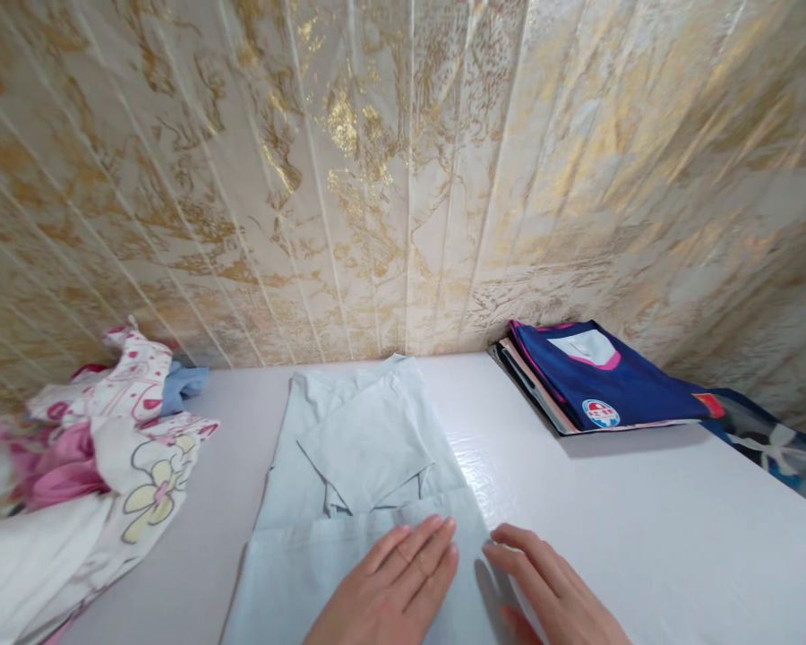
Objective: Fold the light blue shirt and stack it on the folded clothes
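Observation:
A pale blue garment [369, 439] lies folded into a long strip on the white table, its far end close to the wall. What looks like a sleeve is folded in across its upper part. On the lower part of the cloth, my left hand [399, 578] rests flat with the fingers stretched out and close together. My right hand [544, 582] is at the garment's right edge, fingers slightly bent and apart, with the fingertips at or just above the fabric edge. Nothing shows between its fingers.
A loose heap of clothes [134, 448], white, pink and flowered, lies on the left. At the back right sits a stack of folded clothes [604, 376] with a navy piece on top. Beyond the table's right edge is a dark-trimmed translucent bag [775, 443]. A gold-patterned wall covering [403, 179] rises behind.

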Available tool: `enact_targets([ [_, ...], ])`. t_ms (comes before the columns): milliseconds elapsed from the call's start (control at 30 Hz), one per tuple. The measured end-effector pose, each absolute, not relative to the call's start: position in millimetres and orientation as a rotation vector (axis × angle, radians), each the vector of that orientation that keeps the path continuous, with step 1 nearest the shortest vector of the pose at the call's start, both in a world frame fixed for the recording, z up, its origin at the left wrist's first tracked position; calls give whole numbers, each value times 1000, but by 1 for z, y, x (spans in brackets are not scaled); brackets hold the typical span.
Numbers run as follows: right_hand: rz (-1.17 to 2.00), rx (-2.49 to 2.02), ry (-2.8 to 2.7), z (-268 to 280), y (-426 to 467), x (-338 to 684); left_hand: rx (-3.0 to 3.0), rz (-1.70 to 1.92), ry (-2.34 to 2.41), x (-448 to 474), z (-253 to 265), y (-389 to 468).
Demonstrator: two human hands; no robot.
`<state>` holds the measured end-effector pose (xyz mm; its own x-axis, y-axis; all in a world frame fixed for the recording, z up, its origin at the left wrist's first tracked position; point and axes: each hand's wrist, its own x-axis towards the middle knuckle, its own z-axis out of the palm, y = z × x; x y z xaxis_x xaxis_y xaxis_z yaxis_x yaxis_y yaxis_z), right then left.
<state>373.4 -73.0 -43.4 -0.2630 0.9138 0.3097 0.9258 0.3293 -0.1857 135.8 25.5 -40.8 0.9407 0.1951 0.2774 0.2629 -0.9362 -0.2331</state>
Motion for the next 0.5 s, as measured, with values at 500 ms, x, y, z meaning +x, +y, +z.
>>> enact_targets([
  [500,-158,-1303,-2531,-57,-24,329,-2654,-488,-616,67,-70,21],
])
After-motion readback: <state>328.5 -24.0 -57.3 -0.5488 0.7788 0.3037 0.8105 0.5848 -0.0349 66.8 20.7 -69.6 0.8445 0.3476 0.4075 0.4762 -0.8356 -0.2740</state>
